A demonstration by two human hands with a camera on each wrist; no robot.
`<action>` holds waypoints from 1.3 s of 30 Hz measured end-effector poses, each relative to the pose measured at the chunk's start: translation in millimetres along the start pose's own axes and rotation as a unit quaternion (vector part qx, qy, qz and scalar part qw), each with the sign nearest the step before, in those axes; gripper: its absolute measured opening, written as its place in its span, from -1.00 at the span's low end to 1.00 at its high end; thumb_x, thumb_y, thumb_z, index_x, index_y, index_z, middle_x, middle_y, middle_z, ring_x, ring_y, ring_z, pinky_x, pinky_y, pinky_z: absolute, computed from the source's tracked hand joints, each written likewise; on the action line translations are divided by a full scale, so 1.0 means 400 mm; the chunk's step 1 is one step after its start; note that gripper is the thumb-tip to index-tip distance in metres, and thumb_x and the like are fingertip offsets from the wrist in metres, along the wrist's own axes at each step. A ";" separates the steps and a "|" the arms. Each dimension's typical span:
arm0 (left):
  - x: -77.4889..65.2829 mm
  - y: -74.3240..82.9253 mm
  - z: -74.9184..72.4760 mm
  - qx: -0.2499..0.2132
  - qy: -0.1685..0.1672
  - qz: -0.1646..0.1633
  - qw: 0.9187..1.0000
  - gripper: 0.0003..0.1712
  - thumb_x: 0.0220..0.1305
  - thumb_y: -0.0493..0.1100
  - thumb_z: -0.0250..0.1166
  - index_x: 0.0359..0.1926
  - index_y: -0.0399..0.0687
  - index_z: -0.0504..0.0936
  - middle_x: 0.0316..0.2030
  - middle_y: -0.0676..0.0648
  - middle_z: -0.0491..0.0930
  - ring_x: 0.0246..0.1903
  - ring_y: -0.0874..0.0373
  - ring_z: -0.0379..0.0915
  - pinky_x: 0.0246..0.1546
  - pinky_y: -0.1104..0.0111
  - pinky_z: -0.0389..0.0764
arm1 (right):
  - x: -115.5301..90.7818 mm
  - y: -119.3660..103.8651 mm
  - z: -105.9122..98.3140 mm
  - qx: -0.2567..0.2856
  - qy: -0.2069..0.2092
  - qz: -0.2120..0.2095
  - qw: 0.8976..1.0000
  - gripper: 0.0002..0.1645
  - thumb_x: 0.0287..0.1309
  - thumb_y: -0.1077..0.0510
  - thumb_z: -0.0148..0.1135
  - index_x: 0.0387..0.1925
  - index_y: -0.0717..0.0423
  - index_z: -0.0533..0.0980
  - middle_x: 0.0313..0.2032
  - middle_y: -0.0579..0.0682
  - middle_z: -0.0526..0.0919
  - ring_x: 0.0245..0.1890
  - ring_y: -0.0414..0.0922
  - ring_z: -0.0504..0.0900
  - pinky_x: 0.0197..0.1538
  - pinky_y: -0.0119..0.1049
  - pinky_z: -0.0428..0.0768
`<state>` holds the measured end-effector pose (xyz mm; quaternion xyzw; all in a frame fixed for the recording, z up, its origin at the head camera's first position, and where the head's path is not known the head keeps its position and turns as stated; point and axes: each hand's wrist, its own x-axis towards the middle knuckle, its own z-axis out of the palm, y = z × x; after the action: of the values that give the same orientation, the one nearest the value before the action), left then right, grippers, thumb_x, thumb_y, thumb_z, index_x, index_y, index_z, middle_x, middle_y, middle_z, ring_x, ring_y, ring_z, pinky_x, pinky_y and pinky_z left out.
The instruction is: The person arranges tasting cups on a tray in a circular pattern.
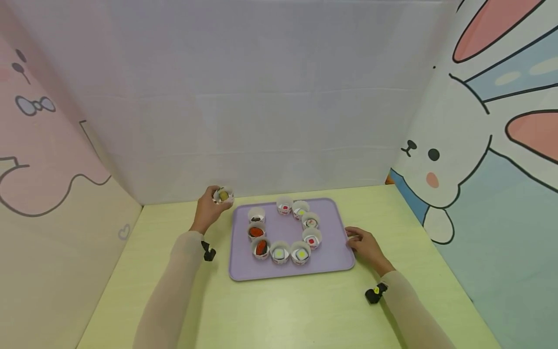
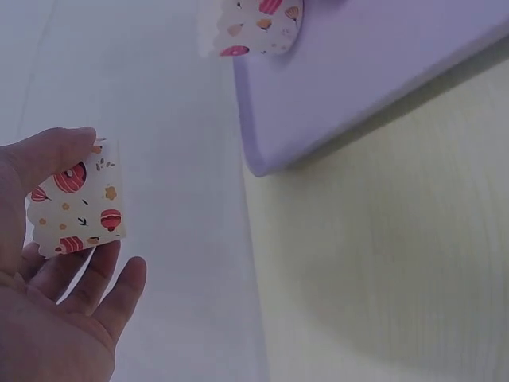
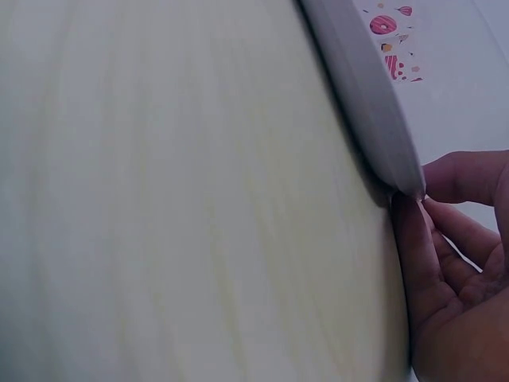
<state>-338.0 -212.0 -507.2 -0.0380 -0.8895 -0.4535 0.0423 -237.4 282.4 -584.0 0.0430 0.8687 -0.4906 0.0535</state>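
Observation:
My left hand (image 1: 208,210) holds a small printed paper cup (image 2: 87,199) between thumb and fingers, off the tray's far left corner. Inside that cup sits a round olive-green piece (image 1: 224,196). At the right side, my right hand (image 1: 367,248) pinches the edge of a lilac tray (image 1: 333,257); in the right wrist view the rim (image 3: 390,135) meets the thumb and fingertips. Several similar cups stand on the tray in a rough ring. Two near its left hold orange-red pieces (image 1: 261,247); others (image 1: 301,253) hold white pieces with yellow or red centres.
The tray lies on a pale yellow wooden table (image 1: 279,310). A white curtain (image 1: 261,121) hangs behind it. Cartoon-printed panels stand at the left and at the right (image 1: 436,194). Black wrist cameras (image 1: 376,293) are strapped at both sleeves.

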 end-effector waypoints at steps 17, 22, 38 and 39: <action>0.011 0.107 0.051 -0.021 -0.010 0.032 0.999 -0.18 0.16 -0.04 0.43 0.37 -0.09 0.27 0.25 -0.29 0.42 -0.05 -0.18 0.54 -0.04 -0.02 0.57 | 0.001 0.000 0.001 0.017 -0.007 0.014 1.000 -0.39 0.17 0.28 0.19 0.30 0.19 0.41 0.12 0.23 0.57 -0.13 -0.13 0.59 -0.19 -0.37 0.58; 0.021 0.129 0.080 -0.023 -0.025 0.032 0.999 -0.21 0.15 -0.05 0.43 0.35 -0.05 0.29 0.26 -0.27 0.42 -0.06 -0.14 0.54 -0.03 0.01 0.58 | -0.001 -0.004 0.000 0.013 -0.009 0.014 1.000 -0.38 0.17 0.28 0.17 0.31 0.20 0.40 0.13 0.23 0.56 -0.11 -0.09 0.57 -0.19 -0.36 0.57; 0.050 0.145 0.169 0.007 -0.071 0.039 0.997 -0.24 0.15 -0.08 0.42 0.33 -0.06 0.31 0.34 -0.25 0.36 0.08 -0.18 0.48 0.12 -0.01 0.51 | 0.001 0.004 -0.001 0.017 -0.008 0.019 1.000 -0.37 0.15 0.27 0.21 0.30 0.18 0.41 0.11 0.21 0.57 -0.14 -0.10 0.57 -0.20 -0.35 0.56; 0.051 0.147 0.174 0.009 -0.073 0.038 0.997 -0.25 0.14 -0.09 0.42 0.32 -0.06 0.32 0.34 -0.24 0.36 0.10 -0.18 0.47 0.13 -0.01 0.51 | 0.001 0.004 -0.001 0.016 -0.008 0.018 1.000 -0.37 0.16 0.27 0.21 0.30 0.19 0.41 0.11 0.21 0.57 -0.14 -0.11 0.57 -0.21 -0.35 0.56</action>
<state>-355.0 -120.8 -498.5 -0.1043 -0.8922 -0.4394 -0.0057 -237.5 283.5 -585.3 0.0559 0.8595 -0.5034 0.0686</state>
